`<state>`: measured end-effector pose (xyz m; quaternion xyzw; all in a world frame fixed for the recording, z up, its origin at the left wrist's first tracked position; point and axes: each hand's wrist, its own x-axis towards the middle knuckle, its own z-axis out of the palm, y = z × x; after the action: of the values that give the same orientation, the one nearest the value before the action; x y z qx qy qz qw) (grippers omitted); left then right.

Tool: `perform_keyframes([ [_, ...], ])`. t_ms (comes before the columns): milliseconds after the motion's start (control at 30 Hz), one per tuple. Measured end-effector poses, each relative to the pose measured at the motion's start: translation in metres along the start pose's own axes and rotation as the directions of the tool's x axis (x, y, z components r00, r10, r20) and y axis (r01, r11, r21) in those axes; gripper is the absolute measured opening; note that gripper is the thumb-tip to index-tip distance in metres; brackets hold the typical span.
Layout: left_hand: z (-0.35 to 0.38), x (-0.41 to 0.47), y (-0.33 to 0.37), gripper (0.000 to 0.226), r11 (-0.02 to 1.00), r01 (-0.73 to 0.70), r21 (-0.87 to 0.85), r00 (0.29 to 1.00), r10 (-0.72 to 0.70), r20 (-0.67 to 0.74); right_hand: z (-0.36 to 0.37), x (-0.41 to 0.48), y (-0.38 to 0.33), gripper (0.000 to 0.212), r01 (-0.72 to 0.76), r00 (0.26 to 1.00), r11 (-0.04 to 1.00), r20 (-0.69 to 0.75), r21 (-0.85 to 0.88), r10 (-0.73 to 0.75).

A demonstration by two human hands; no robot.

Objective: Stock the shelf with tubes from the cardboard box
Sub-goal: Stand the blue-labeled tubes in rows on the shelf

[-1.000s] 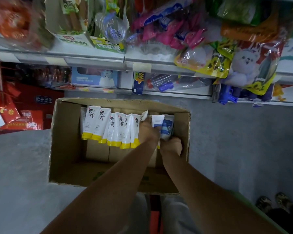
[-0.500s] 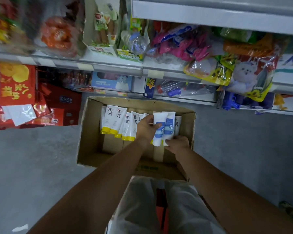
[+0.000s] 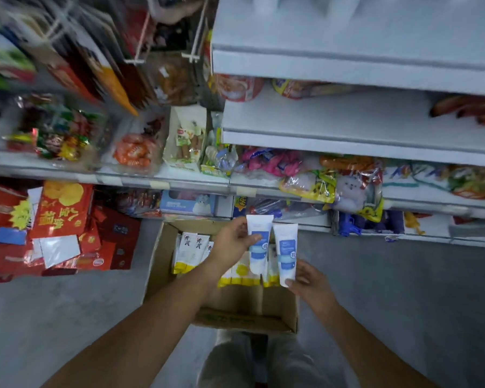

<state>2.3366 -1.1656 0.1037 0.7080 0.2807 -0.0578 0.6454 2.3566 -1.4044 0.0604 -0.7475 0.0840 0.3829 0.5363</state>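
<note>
While above the box (image 3: 163, 261), tube (image 3: 259, 249) in left grip (image 3: 231, 242) (another tube (image 3: 287, 252), right grip (image 3: 311, 284)).

the cardboard box (image 3: 237, 317) stands open on the floor, with white yellow-capped tubes (image 3: 192, 254) in a row along its far side. above the box's right half, caps down, the left hand (image 3: 233, 239) grips the left blue tube (image 3: 259, 245) and the right hand (image 3: 310, 284) pinches the right blue tube (image 3: 285, 253). the white shelf (image 3: 347, 121) rises beyond the box.
</note>
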Motion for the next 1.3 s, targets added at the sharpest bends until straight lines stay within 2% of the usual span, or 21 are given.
perform_keyframes([
  [167,-0.002,-0.006,0.078,0.025,0.985,-0.165,0.059,0.983,0.159,0.086,-0.027,-0.007,-0.050,0.052,0.145,0.981,0.989,-0.132,0.028,-0.140],
  [267,0.001,-0.008,0.121,0.027,0.964,-0.257,0.074,0.963,0.249,0.105,-0.047,-0.021,-0.090,0.051,0.233,0.962,0.972,-0.154,0.023,-0.227],
  [400,0.010,-0.009,0.172,0.028,0.939,-0.340,0.044,0.935,0.333,0.121,-0.070,-0.040,-0.135,0.053,0.301,0.943,0.953,-0.159,0.030,-0.292],
  [700,0.047,-0.005,0.259,0.036,0.851,-0.524,0.018,0.843,0.516,0.148,-0.119,-0.072,-0.207,0.052,0.404,0.885,0.914,-0.271,0.042,-0.379],
  [900,0.071,-0.015,0.318,0.032,0.814,-0.580,-0.026,0.810,0.580,0.084,-0.172,-0.091,-0.250,0.055,0.485,0.845,0.874,-0.269,0.019,-0.463],
  [1300,0.160,-0.027,0.416,0.036,0.752,-0.655,0.073,0.746,0.659,-0.097,-0.304,-0.096,-0.323,0.053,0.594,0.779,0.800,-0.185,-0.088,-0.599],
])
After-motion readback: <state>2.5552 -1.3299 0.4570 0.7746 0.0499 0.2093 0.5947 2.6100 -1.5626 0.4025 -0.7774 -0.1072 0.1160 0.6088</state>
